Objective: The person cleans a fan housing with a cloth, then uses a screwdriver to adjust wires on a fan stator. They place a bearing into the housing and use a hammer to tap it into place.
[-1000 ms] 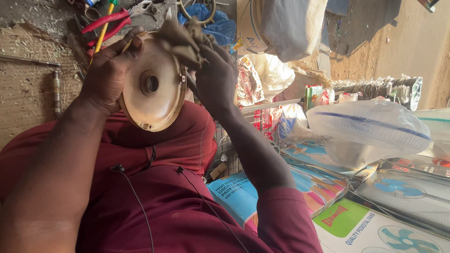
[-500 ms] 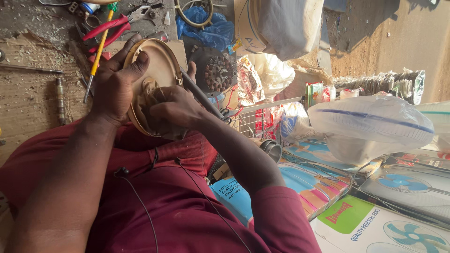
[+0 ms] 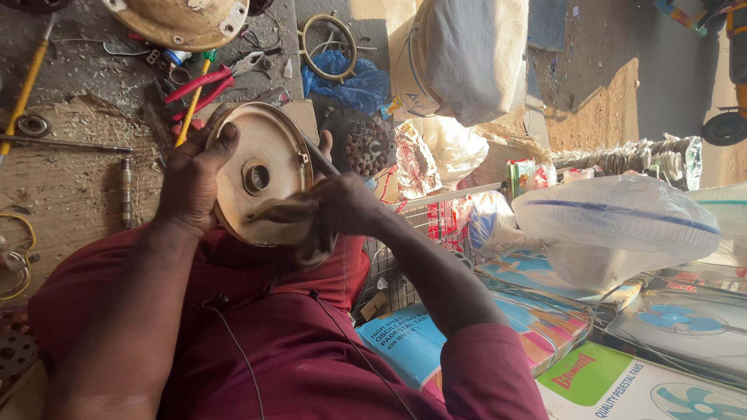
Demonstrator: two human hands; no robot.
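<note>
Holding a round cream-coloured fan cover (image 3: 274, 149) upright in front of the chest, just above the maroon shirt (image 3: 257, 350). Gripping its left rim with the left hand (image 3: 191, 177), thumb and fingers spread wide over the edge. Pressing a brownish rag (image 3: 289, 211) against the lower face of the cover with the right hand (image 3: 346, 204), fingers closed tightly around the cloth. Looking, at the lower right, at flat cardboard boxes: a blue box (image 3: 405, 342) with white print just beside the right arm, and a white box (image 3: 622, 389) with a green label patch and a blue fan picture at the corner. Noticing above them a clear plastic bag (image 3: 615, 225) around something white with a blue stripe, small red and white packets (image 3: 529, 175) behind a wire rack, a big white sack (image 3: 467, 58) and a crumpled blue bag (image 3: 354, 85) at the top. Working over a worn wooden bench (image 3: 70, 187) with sawdust, red-handled pliers (image 3: 206, 82), a yellow-handled screwdriver (image 3: 193, 109) and a second cream cover (image 3: 183, 23). Sitting outdoors, beside sunlit bare dirt ground (image 3: 599, 85).
</note>
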